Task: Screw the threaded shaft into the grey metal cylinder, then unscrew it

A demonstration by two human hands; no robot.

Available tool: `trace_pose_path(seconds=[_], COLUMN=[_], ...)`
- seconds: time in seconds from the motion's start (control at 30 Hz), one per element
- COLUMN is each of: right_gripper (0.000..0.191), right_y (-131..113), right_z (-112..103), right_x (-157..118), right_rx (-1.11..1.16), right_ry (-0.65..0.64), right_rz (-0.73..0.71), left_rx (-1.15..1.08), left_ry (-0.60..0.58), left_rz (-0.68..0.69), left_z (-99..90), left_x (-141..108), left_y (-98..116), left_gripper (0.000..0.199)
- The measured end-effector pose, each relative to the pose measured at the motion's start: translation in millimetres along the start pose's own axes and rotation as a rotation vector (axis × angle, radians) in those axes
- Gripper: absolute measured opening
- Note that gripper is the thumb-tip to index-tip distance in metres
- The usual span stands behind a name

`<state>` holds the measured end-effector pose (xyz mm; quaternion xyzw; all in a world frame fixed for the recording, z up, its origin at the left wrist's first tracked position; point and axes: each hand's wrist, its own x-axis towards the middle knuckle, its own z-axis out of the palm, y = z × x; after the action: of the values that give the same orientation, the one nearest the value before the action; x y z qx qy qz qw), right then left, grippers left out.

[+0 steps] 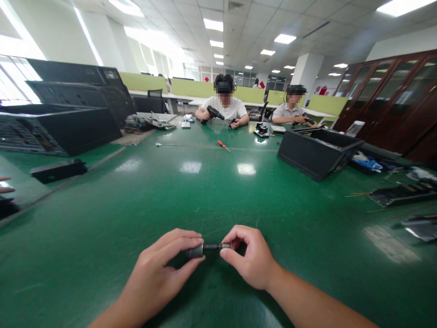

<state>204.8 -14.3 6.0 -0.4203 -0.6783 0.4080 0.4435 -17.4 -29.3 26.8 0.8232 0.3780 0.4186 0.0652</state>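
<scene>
Close to the front of the green table [164, 196], my two hands face each other over one small part. My left hand [167, 266] has its fingers and thumb closed round a dark grey cylinder [196, 250] with a lighter rim. A thin black shaft [212, 247] runs from that cylinder to the right. At the shaft's far end is a ridged dark tip [225, 246], pinched between the thumb and fingers of my right hand [252, 257]. The exact kind of part cannot be made out. Both hands are low over the tabletop.
An orange screwdriver [223, 145] lies mid-table. Black computer cases [82, 130] stand at the left, and a dark open box [307, 152] at the right. Across the table one person holds a power drill [215, 112]; another person sits further right. Fingers show at the left edge.
</scene>
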Motion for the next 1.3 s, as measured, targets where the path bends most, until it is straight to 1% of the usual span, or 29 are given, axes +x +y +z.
trace_pose_path(seconds=[0.3, 0.67, 1.13, 1.3], right_gripper=[0.003, 0.003, 0.003, 0.003], right_y=[1.0, 2.6, 1.8, 1.6], right_z=[-1.2, -1.2, -0.1, -0.1], right_x=[-0.2, -0.2, 0.2, 0.8], right_rx=[0.003, 0.015, 0.03, 0.042], right_ry=[0.012, 0.009, 0.034, 0.045], right_rz=[-0.003, -0.01, -0.007, -0.009], left_rx=[0.01, 0.042, 0.05, 0.054], left_ry=[0.002, 0.01, -0.005, 0.006], left_rz=[0.011, 0.04, 0.041, 0.043], left_z=[-0.1, -3.5, -4.7, -5.5], left_x=[-0.5, -1.1, -2.0, -2.0], left_y=[-1.3, -4.3, -9.0, -9.2], left_gripper=[0.017, 0.018, 0.023, 0.022])
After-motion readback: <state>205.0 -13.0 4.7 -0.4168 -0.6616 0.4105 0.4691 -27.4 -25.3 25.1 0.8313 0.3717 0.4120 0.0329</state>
